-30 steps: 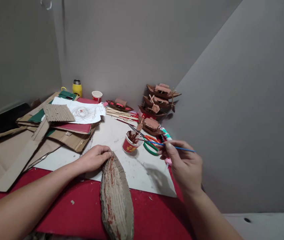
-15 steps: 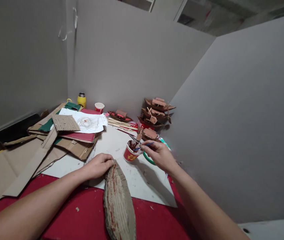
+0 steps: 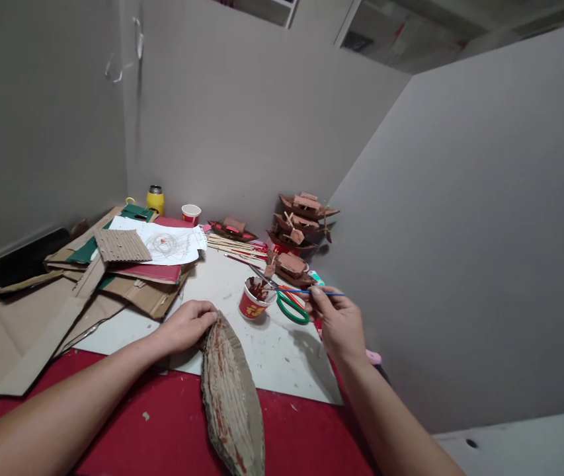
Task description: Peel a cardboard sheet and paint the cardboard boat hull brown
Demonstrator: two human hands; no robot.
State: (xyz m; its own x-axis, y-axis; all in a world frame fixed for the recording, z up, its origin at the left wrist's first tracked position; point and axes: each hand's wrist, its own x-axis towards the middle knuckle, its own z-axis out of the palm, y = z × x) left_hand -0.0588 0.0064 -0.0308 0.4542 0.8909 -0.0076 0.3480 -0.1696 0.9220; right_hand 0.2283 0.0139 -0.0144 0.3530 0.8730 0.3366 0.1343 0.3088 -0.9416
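Observation:
My left hand (image 3: 185, 325) rests with curled fingers on the far tip of a corrugated cardboard boat hull (image 3: 229, 395) streaked with brown-red paint, which lies on the red table cover. My right hand (image 3: 337, 320) pinches a thin blue-handled paintbrush (image 3: 306, 291), its bristle end pointing left toward the red paper cup of brown paint (image 3: 253, 301). The brush tip sits just outside the cup's rim.
Green-handled scissors (image 3: 291, 307) lie right of the cup on a white board (image 3: 242, 330). Painted model boats (image 3: 301, 225) are stacked in the corner beside wooden sticks (image 3: 235, 244). A cardboard and paper pile (image 3: 123, 258), a yellow flask (image 3: 155, 198) and another cup (image 3: 191, 213) lie left. Grey walls enclose the table.
My right hand went to the paint cup with the brush, then pulled back right and toward me. The left hand stayed on the hull. The view tilted upward.

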